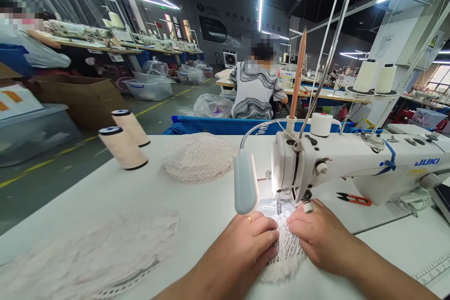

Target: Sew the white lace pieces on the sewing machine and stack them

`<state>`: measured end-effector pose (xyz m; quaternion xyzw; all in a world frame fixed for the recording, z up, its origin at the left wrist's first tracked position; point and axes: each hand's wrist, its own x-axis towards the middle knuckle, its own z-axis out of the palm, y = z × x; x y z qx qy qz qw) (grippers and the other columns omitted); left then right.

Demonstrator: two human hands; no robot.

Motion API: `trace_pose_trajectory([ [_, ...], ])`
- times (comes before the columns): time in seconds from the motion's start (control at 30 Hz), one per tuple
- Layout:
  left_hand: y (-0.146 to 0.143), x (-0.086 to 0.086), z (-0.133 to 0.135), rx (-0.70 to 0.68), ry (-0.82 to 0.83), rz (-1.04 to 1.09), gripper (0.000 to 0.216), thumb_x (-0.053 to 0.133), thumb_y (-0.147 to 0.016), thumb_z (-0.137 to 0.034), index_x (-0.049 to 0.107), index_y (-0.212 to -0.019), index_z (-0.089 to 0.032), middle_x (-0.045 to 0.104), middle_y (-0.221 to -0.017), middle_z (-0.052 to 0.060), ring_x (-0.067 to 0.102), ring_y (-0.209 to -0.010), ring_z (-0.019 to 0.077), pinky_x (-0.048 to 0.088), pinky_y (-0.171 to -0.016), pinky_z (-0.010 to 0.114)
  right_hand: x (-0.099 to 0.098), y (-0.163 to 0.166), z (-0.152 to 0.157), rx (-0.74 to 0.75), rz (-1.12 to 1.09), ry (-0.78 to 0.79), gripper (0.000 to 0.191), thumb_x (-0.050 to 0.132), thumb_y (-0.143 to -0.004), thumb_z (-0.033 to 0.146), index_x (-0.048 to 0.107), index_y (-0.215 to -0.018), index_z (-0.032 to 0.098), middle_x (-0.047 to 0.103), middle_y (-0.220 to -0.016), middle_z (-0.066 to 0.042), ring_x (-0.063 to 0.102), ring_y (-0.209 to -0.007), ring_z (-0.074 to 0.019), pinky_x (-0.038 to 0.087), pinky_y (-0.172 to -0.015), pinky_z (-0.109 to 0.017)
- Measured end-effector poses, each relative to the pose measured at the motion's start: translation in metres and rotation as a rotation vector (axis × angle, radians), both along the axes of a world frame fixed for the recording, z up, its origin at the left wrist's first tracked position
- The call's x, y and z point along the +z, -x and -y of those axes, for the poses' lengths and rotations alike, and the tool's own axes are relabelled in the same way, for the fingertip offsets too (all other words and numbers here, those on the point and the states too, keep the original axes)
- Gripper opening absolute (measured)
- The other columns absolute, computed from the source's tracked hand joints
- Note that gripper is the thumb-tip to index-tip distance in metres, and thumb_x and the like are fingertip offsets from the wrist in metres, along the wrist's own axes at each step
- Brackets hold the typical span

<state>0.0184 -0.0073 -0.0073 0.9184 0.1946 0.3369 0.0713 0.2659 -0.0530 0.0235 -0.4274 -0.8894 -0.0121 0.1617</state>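
Note:
A white lace piece (285,243) lies under the presser foot (280,206) of a JUKI sewing machine (316,154). My left hand (255,234), with a ring on one finger, grips the lace along its left side, fingers curled together. On the opposite side my right hand (312,234) pinches the lace close to the needle area, just below the machine head. The fingertips of both hands are partly hidden by the lace and by each other fingers. A grey lamp head (245,183) hangs just above my left hand and lights the lace.
Two thread cones (123,147) stand at the table's left edge. A lace pile (200,157) lies behind, another lace pile (105,253) at front left. Red-handled thread snips (354,198) rest under the machine arm. A person (258,86) sits ahead, facing away.

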Motion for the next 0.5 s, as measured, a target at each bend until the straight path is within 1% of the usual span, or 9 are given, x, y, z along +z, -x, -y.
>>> trace_pose_trajectory([
  [0.13,-0.001,0.001,-0.007,0.037,-0.004,-0.019,0.025,0.054,-0.101,-0.009,0.071,-0.11,-0.025,0.078,-0.109,0.002,0.07,-0.09,0.0244,0.048,-0.079,0.041,-0.003,-0.001,-0.002,-0.03,-0.036,-0.046,0.023,0.059,-0.084,0.001,0.061,-0.092,0.022,0.075,-0.099,-0.004,0.053,-0.088,-0.0245,0.044,-0.082,-0.035],
  [0.23,-0.001,0.009,-0.008,0.052,0.016,-0.05,0.025,0.054,-0.102,-0.01,0.071,-0.113,-0.025,0.077,-0.111,0.003,0.071,-0.092,0.0241,0.049,-0.08,0.041,-0.004,-0.002,-0.003,-0.034,-0.076,-0.066,0.026,0.058,-0.085,0.0,0.065,-0.098,0.021,0.076,-0.103,-0.006,0.055,-0.092,-0.0257,0.045,-0.083,-0.035],
  [0.3,0.0,0.015,-0.004,0.033,0.029,-0.059,0.025,0.052,-0.105,-0.012,0.071,-0.114,-0.025,0.077,-0.112,0.004,0.071,-0.093,0.0238,0.049,-0.08,0.04,-0.003,-0.002,-0.002,-0.032,-0.075,-0.054,0.027,0.059,-0.085,-0.001,0.065,-0.098,0.022,0.076,-0.102,-0.005,0.055,-0.092,-0.0259,0.045,-0.083,-0.035],
  [0.37,-0.001,0.02,0.001,-0.013,0.027,-0.061,0.025,0.05,-0.107,-0.014,0.072,-0.11,-0.025,0.078,-0.108,0.003,0.07,-0.091,0.0234,0.048,-0.079,0.04,-0.002,-0.002,-0.001,-0.003,-0.061,-0.029,0.027,0.061,-0.085,-0.001,0.064,-0.097,0.023,0.076,-0.102,-0.004,0.057,-0.092,-0.0255,0.045,-0.084,-0.036],
  [0.43,-0.002,0.02,0.006,-0.058,0.009,-0.051,0.027,0.048,-0.108,-0.015,0.072,-0.104,-0.026,0.078,-0.102,0.001,0.068,-0.086,0.0225,0.047,-0.079,0.039,0.0,0.0,0.001,0.049,-0.058,-0.01,0.026,0.062,-0.086,0.0,0.063,-0.096,0.023,0.076,-0.103,-0.003,0.06,-0.093,-0.0244,0.044,-0.088,-0.037],
  [0.5,-0.003,0.016,0.007,-0.072,-0.013,-0.036,0.028,0.047,-0.109,-0.014,0.072,-0.103,-0.026,0.078,-0.099,0.001,0.066,-0.084,0.0219,0.046,-0.079,0.039,0.001,0.001,0.002,0.084,-0.066,-0.001,0.024,0.062,-0.088,0.001,0.063,-0.096,0.023,0.076,-0.105,-0.001,0.061,-0.096,-0.0236,0.044,-0.09,-0.038],
])
